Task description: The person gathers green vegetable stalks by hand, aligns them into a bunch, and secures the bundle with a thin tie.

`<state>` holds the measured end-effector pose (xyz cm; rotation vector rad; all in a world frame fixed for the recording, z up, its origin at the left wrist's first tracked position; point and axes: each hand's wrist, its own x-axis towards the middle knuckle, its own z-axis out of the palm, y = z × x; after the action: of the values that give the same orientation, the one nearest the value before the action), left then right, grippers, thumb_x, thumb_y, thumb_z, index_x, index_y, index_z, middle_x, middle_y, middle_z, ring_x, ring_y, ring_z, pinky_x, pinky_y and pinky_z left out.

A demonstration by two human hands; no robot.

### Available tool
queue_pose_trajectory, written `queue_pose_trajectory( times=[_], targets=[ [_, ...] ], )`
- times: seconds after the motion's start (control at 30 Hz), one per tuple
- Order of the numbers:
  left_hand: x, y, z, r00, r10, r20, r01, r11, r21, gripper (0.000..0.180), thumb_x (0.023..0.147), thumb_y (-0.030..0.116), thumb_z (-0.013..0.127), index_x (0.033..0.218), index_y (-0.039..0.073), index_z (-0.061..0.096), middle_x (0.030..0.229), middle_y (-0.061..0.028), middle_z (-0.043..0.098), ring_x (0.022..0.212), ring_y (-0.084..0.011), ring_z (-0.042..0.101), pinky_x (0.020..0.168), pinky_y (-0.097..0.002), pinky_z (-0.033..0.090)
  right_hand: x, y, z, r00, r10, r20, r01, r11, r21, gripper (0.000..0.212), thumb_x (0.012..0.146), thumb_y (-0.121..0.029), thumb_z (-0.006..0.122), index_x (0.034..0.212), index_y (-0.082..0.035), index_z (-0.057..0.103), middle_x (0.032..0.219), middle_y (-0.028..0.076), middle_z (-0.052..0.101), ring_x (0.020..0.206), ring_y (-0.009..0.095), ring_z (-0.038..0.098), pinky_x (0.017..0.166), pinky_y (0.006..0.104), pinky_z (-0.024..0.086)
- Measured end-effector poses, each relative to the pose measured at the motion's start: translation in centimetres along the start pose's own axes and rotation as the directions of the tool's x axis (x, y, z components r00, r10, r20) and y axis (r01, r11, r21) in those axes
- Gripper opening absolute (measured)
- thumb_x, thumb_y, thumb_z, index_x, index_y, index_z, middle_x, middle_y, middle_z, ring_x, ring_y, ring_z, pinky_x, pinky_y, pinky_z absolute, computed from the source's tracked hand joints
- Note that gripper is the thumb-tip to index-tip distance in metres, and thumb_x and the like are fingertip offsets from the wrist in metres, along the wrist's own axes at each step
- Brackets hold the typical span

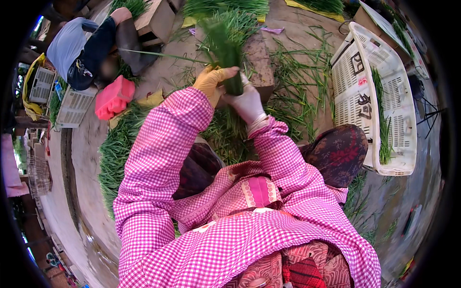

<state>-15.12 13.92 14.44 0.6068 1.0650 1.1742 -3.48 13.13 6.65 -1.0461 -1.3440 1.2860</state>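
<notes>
In front of me I hold an upright bunch of garlic chives (233, 82), its upper leaves blurred by motion. My right hand (248, 104), in a white glove, is wrapped round the bunch from the right. My left hand (211, 82), in a yellow glove, is closed against its left side, thumb toward the leaves. A long thin green strand (165, 56) stretches leftward from that hand; I cannot make out how it is held. Loose chives (225, 137) lie below my hands, and a larger pile (115, 151) spreads beside my left arm.
A white plastic crate (353, 79) with some chives inside stands at right. Scattered leaves (300, 81) cover the floor before it. To the left are a pink-red plastic object (114, 98), another white crate (77, 106) and a bent-over person (91, 53). More chives (230, 7) lie ahead.
</notes>
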Motion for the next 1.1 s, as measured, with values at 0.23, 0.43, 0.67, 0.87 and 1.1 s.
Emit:
queue_pose_trajectory(
  times=[0.23, 0.43, 0.67, 0.87, 1.1],
  targets=[
    [-0.1, 1.9, -1.9, 0.975, 0.112, 0.191, -0.137, 0.983, 0.121, 0.052, 0.080, 0.014, 0.067, 0.127, 0.005, 0.048, 0.115, -0.0126, 0.055, 0.101, -0.0244, 0.058, 0.091, -0.0404, 0.045, 1.2, -1.2, -6.2, 0.984, 0.180, -0.013, -0.098, 0.594, 0.799, 0.049, 0.075, 0.004, 0.058, 0.122, 0.000, 0.047, 0.110, 0.016, 0.062, 0.080, 0.017, 0.062, 0.073, 0.0310, 0.054],
    [0.6, 0.9, -3.8, 0.996, -0.046, 0.073, 0.032, 0.981, 0.191, 0.030, 0.087, 0.018, 0.062, 0.113, 0.005, 0.058, 0.099, -0.0077, 0.065, 0.094, -0.0212, 0.062, 0.088, -0.0402, 0.047, 1.4, -1.2, -7.6, 0.995, 0.090, 0.038, -0.065, 0.320, 0.945, 0.052, 0.076, -0.001, 0.060, 0.126, -0.002, 0.045, 0.126, 0.013, 0.054, 0.082, 0.018, 0.062, 0.078, 0.0336, 0.053],
    [-1.7, -1.4, -1.2, 0.966, -0.169, 0.194, 0.031, 0.825, 0.565, 0.027, 0.088, 0.029, 0.063, 0.103, 0.006, 0.061, 0.099, -0.0057, 0.065, 0.093, -0.0178, 0.060, 0.087, -0.0331, 0.046, 1.0, -1.0, -7.6, 0.995, 0.017, 0.102, -0.103, 0.239, 0.966, 0.063, 0.078, -0.007, 0.062, 0.134, -0.001, 0.036, 0.126, 0.010, 0.051, 0.089, 0.016, 0.058, 0.085, 0.0334, 0.050],
    [-3.0, -3.6, 0.2, 0.977, -0.076, 0.199, -0.116, 0.595, 0.796, 0.028, 0.090, 0.029, 0.061, 0.103, 0.003, 0.058, 0.090, -0.0028, 0.059, 0.087, -0.0130, 0.054, 0.080, -0.0289, 0.044, 1.0, -1.0, -7.7, 0.997, -0.010, 0.082, -0.080, 0.170, 0.982, 0.060, 0.078, -0.007, 0.062, 0.132, -0.003, 0.038, 0.125, 0.012, 0.053, 0.089, 0.017, 0.060, 0.086, 0.0328, 0.050],
    [-2.7, -3.5, 0.5, 0.977, -0.066, 0.201, -0.112, 0.643, 0.757, 0.017, 0.090, 0.014, 0.060, 0.101, 0.002, 0.058, 0.088, -0.0033, 0.059, 0.084, -0.0133, 0.055, 0.081, -0.0287, 0.045, 0.7, -1.6, -9.0, 0.993, -0.067, 0.095, -0.087, 0.110, 0.990, 0.062, 0.080, -0.008, 0.061, 0.136, -0.002, 0.034, 0.127, 0.010, 0.053, 0.095, 0.018, 0.058, 0.091, 0.0329, 0.047]
  ],
)
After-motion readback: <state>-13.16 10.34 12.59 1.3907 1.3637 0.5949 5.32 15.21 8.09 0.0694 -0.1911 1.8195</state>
